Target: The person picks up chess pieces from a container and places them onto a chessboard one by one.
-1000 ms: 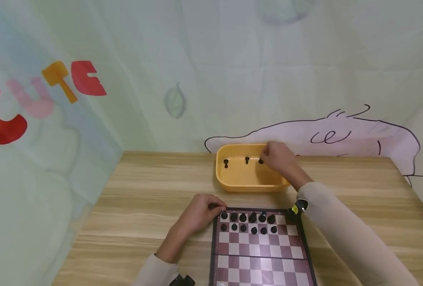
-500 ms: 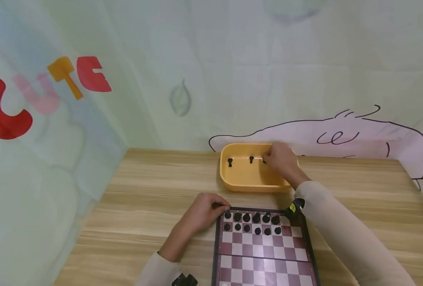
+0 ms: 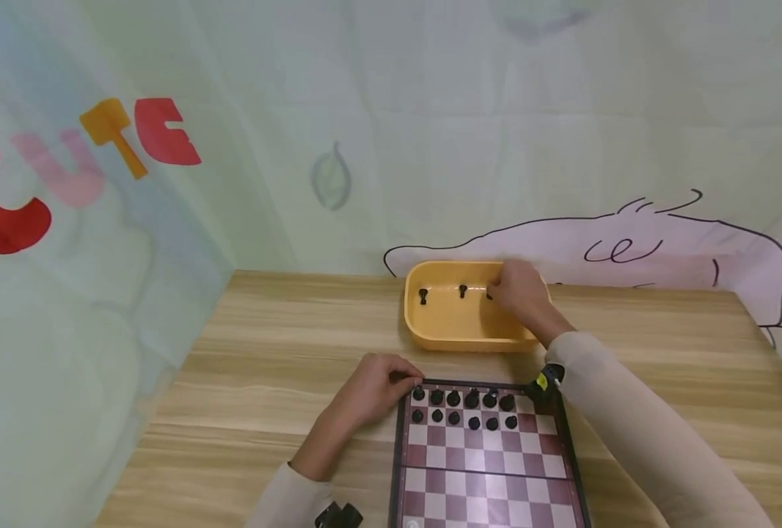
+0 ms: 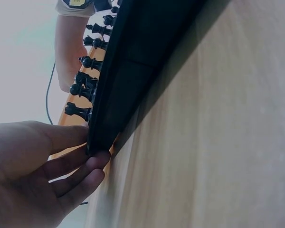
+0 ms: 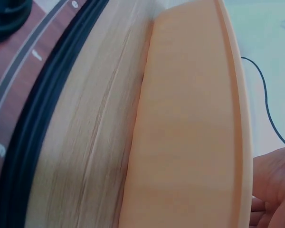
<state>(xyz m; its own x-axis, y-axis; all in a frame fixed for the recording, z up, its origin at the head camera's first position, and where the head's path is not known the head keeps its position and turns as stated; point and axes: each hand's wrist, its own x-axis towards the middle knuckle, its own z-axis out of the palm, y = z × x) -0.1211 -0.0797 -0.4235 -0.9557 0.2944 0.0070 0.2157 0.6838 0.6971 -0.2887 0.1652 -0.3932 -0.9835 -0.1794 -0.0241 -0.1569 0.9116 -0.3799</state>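
Note:
Near the front of the table's far half lies a folding chessboard (image 3: pixel 490 458), with several black chess pieces (image 3: pixel 472 399) in two rows at its far end. My left hand (image 3: pixel 375 390) grips the board's far left corner. In the left wrist view, the thumb lies on top and the fingers (image 4: pixel 80 164) curl beneath the corner, beside a black rook (image 4: pixel 78 111). My right hand (image 3: pixel 521 290) reaches over the right side of a yellow plastic tray (image 3: pixel 470 345) and pinches a black chess piece (image 3: pixel 490 292), mostly covered by the fingers. The tray wall hides the fingertips in the right wrist view.
Two more black chess pieces, one at the left (image 3: pixel 423 295) and one in the middle (image 3: pixel 463 291), lie in the tray. A printed cloth backdrop (image 3: pixel 265 147) rises behind the wooden table (image 3: pixel 265 337). A thin dark cable (image 5: pixel 266 97) runs beyond the tray.
The head view has shifted slightly. The right hand stays at the chess piece in the tray, slightly farther to the right over it, and the left hand keeps its grip on the board's corner.

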